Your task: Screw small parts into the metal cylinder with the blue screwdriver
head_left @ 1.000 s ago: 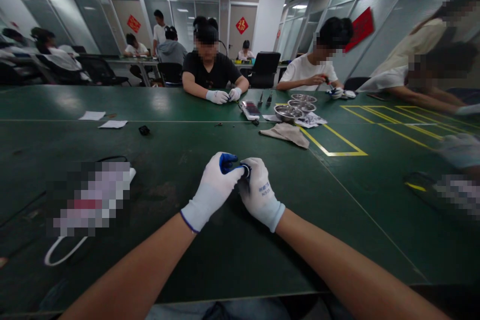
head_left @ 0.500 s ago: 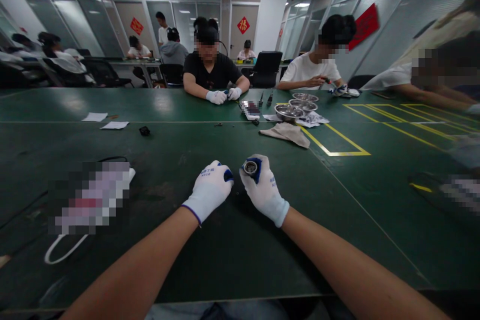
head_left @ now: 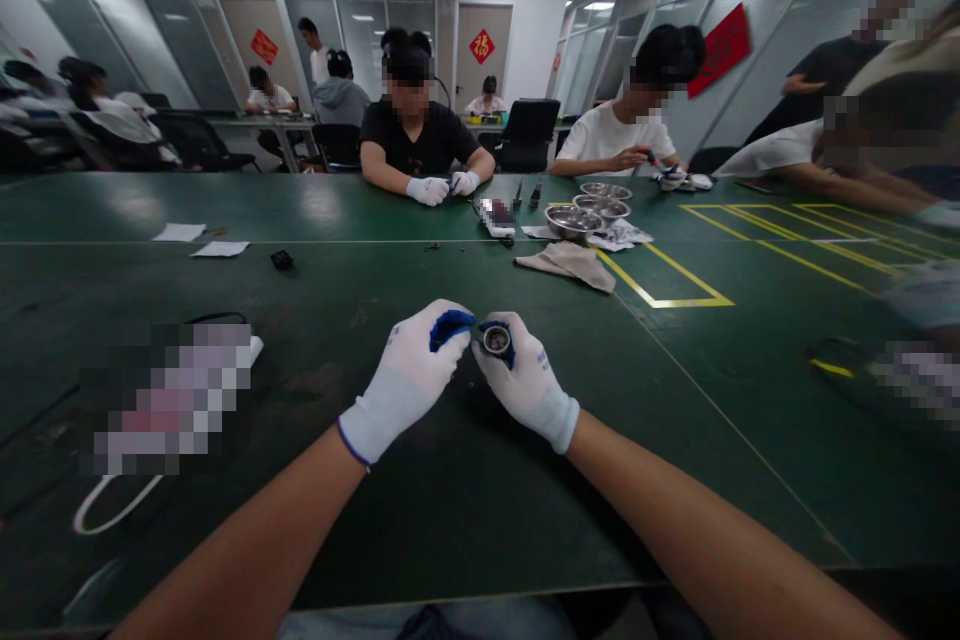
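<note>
My right hand (head_left: 525,370), in a white glove with blue on the fingers, is closed around a round dark part with a metal rim (head_left: 496,340), its open end facing up. Just left of it is my left hand (head_left: 420,360), gloved the same way. Its fingers curve toward the thumb, and the fingertips come close to the rim of the round part. Whether anything small sits between those fingertips cannot be made out. Both hands are above the green table (head_left: 450,520).
A blurred-out device (head_left: 180,385) with a white loop lies at left. Farther back are a small black object (head_left: 282,261), papers (head_left: 220,248), a beige cloth (head_left: 568,265) and metal bowls (head_left: 574,221). Across the table sits a person in black (head_left: 420,140), with others nearby.
My left hand has turned and its curved fingers have opened somewhat, now nearer the round part. My right hand still holds that part, slightly turned. The view has shifted a little.
</note>
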